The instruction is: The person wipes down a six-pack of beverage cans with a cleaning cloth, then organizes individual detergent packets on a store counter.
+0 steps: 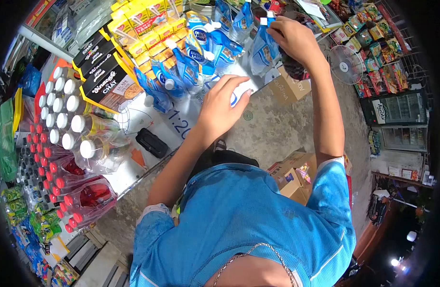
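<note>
Closest to the camera is the blue shirt [239,215], and from it both arms reach up to the counter [148,117]. At 12 o'clock the left hand [219,111] closes its fingers over a white and blue pouch [241,91] at the counter edge. At 1 o'clock the right hand [292,39] pinches the top of a standing blue pouch [263,50]; white-capped bottles [67,119] stand at 9 o'clock.
</note>
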`<state>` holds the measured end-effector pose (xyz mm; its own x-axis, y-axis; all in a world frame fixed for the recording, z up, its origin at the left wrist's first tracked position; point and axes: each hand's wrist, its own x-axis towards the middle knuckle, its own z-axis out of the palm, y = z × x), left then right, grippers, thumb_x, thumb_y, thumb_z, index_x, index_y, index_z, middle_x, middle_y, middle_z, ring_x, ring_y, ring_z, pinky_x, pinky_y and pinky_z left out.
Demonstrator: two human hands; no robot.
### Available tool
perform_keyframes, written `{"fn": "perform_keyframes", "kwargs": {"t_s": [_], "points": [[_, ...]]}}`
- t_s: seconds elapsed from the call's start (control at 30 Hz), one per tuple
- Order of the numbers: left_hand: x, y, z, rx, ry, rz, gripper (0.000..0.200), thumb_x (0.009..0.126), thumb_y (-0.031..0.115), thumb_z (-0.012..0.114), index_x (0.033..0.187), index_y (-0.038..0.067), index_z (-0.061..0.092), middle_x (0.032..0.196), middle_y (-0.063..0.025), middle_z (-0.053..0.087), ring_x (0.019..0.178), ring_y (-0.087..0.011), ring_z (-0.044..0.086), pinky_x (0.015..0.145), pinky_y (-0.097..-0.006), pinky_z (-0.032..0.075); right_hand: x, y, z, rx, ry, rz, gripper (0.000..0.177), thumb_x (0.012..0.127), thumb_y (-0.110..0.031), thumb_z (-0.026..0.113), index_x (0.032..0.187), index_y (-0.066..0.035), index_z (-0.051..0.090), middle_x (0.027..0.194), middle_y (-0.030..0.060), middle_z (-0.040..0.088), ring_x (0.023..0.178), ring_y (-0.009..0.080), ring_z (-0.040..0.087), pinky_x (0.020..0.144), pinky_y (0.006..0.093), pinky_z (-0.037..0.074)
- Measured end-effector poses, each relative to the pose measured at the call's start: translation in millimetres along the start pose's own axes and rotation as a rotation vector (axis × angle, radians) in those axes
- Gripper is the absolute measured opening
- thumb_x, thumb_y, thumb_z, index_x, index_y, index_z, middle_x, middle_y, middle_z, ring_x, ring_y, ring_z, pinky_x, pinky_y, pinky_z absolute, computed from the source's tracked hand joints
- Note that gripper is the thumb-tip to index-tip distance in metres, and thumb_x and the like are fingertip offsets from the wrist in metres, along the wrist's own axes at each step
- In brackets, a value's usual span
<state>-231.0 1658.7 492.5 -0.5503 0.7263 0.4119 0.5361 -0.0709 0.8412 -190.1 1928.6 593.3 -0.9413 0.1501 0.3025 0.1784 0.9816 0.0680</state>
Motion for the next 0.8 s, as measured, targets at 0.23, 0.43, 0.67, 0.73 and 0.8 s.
{"fn": "perform_keyframes", "kwargs": {"t_s": [0.23,0.43,0.67,0.73,0.8], "points": [[-12,-9,-8,0.002,-0.026,-0.045,0.029,0.097,0.017,0.071,0.123,0.004,0.069,0.119,-0.0141,0.069,0.105,-0.0261,0.071,0.086,-0.0375,0.056,12,5,35,-0.039,0.046,0.024,0.025,0.099,-0.031,0.065,0.104,-0.008,0.073,0.103,0.0118,0.07,0.095,0.0373,0.069,0.078,0.0486,0.055],[-16,-7,-9,-0.019,-0.044,-0.091,0.029,0.098,0.02,0.071,0.123,0.006,0.07,0.116,-0.0119,0.07,0.104,-0.0239,0.072,0.082,-0.0366,0.056,5,-19,24,-0.071,0.171,0.041,0.025,0.097,-0.033,0.067,0.105,-0.01,0.075,0.103,0.0099,0.071,0.094,0.0347,0.07,0.077,0.0468,0.057],[-19,-17,-5,-0.058,-0.058,-0.058,0.029,0.098,0.02,0.071,0.124,0.006,0.07,0.116,-0.0111,0.07,0.103,-0.0224,0.072,0.074,-0.0333,0.057,-18,-105,24,-0.045,0.169,0.186,0.032,0.092,-0.04,0.072,0.097,-0.008,0.075,0.092,0.0124,0.072,0.084,0.0336,0.074,0.071,0.0468,0.058],[-19,-12,-5,-0.092,-0.047,-0.098,0.029,0.099,0.019,0.07,0.124,0.005,0.07,0.117,-0.0105,0.072,0.102,-0.0206,0.072,0.072,-0.0326,0.057,-20,-103,45,-0.066,0.144,0.204,0.03,0.092,-0.038,0.072,0.095,-0.008,0.075,0.09,0.0124,0.072,0.084,0.0338,0.074,0.071,0.0467,0.058],[-20,-9,-6,-0.077,-0.047,-0.102,0.029,0.099,0.019,0.07,0.125,0.005,0.07,0.116,-0.0104,0.073,0.098,-0.0197,0.072,0.072,-0.0326,0.057,-16,-100,54,-0.017,0.178,0.125,0.025,0.092,-0.033,0.072,0.094,-0.009,0.076,0.089,0.0111,0.072,0.083,0.0334,0.073,0.07,0.0464,0.058]]}}
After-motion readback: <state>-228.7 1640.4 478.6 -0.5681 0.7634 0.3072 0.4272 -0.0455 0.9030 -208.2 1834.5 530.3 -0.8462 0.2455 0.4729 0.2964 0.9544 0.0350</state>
